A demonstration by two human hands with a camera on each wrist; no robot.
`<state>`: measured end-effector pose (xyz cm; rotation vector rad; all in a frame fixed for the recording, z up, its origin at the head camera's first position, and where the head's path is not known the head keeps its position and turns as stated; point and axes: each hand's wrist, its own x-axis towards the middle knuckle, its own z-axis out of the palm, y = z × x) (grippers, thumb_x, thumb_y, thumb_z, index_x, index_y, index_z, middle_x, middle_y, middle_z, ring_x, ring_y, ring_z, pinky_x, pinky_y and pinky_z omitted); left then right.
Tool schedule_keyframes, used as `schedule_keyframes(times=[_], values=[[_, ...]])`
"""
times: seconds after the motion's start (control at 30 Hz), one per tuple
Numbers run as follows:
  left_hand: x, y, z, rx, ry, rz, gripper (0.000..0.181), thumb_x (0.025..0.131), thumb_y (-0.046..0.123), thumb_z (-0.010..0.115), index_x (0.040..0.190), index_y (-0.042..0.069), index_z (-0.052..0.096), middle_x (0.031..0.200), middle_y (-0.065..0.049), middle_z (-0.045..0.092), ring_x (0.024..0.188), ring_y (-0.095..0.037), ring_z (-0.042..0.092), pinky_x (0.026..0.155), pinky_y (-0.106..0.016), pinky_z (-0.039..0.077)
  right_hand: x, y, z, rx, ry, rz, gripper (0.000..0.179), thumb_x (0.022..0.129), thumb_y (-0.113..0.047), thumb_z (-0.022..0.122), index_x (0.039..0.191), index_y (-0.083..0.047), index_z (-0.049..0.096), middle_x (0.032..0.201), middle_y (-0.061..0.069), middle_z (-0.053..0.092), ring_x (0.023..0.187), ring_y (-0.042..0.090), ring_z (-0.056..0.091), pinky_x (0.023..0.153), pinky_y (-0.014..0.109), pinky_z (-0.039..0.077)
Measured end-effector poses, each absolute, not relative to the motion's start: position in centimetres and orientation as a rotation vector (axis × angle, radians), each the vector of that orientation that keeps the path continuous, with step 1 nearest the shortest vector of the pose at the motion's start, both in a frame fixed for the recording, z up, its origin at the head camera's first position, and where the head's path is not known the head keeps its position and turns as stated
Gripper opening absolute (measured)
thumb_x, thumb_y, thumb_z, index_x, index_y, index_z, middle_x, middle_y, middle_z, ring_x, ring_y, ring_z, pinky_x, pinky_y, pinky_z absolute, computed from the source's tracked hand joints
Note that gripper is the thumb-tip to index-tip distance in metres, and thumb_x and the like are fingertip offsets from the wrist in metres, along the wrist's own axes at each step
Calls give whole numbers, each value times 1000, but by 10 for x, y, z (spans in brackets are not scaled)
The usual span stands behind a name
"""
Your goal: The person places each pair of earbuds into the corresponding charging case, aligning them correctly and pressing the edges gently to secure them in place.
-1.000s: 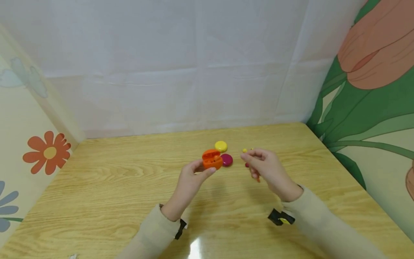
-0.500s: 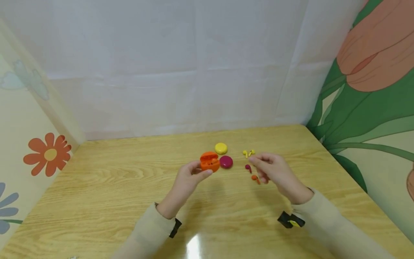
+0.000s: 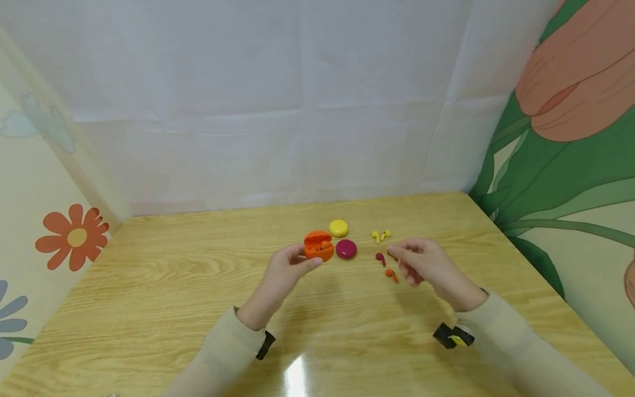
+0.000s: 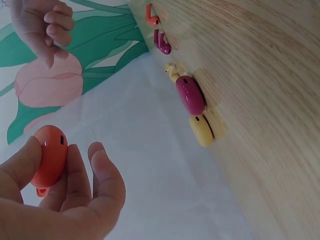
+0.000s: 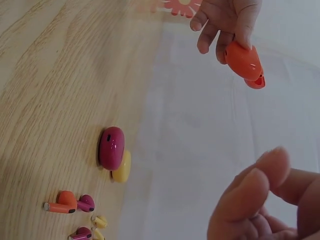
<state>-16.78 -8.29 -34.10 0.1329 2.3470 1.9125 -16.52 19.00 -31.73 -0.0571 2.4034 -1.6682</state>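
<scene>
My left hand (image 3: 285, 271) holds an orange earbud case (image 3: 319, 246) between thumb and fingers above the table, its lid raised. What sits inside the case is too small to make out. My right hand (image 3: 421, 264), fingers loosely curled, hovers over the loose earbuds, with nothing visible between its fingertips in the right wrist view. Below it lie an orange earbud (image 5: 62, 202), a magenta earbud (image 5: 86, 203) and another magenta earbud (image 5: 81, 233), which the hand partly covers in the head view. Two yellow earbuds (image 3: 381, 236) lie behind these.
A closed magenta case (image 3: 346, 249) and a closed yellow case (image 3: 339, 228) rest on the wooden table (image 3: 173, 286), between the orange case and the earbuds. A white sheet (image 3: 258, 110) hangs behind the table. Flower-patterned panels (image 3: 585, 182) flank it.
My right hand has drawn back slightly to the right, uncovering yellow, magenta and orange earbuds. My left hand, still holding the orange case, has shifted slightly left.
</scene>
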Motion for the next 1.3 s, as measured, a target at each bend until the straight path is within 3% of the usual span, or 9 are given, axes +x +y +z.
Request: schedule_keyframes(times=[0.33, 0.6, 0.9, 1.3], values=[[-171, -83, -340, 127, 2341, 1920, 25, 90, 11, 69, 112, -2, 68, 99, -9, 69, 88, -20, 61, 83, -38, 48, -172, 199, -332, 4, 2381, -1580, 29, 101, -23, 54, 98, 5, 63, 59, 2, 58, 47, 9, 51, 46, 25, 48], [-170, -83, -339, 140, 2312, 1948, 26, 91, 10, 68, 115, -3, 67, 103, -10, 68, 89, -19, 61, 87, -43, 49, -175, 207, -345, 0, 2342, -1557, 35, 101, -27, 53, 106, 7, 60, 62, 3, 62, 48, 10, 55, 48, 27, 51], [-170, -84, -338, 135, 2308, 1948, 27, 92, 10, 67, 116, -2, 66, 105, -10, 68, 90, -20, 61, 88, -43, 49, -180, 213, -353, 12, 2316, -1443, 34, 102, -27, 52, 92, 3, 62, 63, 4, 62, 50, 11, 56, 49, 27, 51], [-167, -84, -336, 131, 2313, 1948, 27, 92, 10, 67, 117, -1, 67, 106, -9, 67, 91, -20, 60, 85, -38, 49, -192, 222, -369, 56, 2223, -1392, 36, 102, -28, 52, 98, 6, 63, 64, 5, 64, 49, 10, 57, 48, 25, 51]])
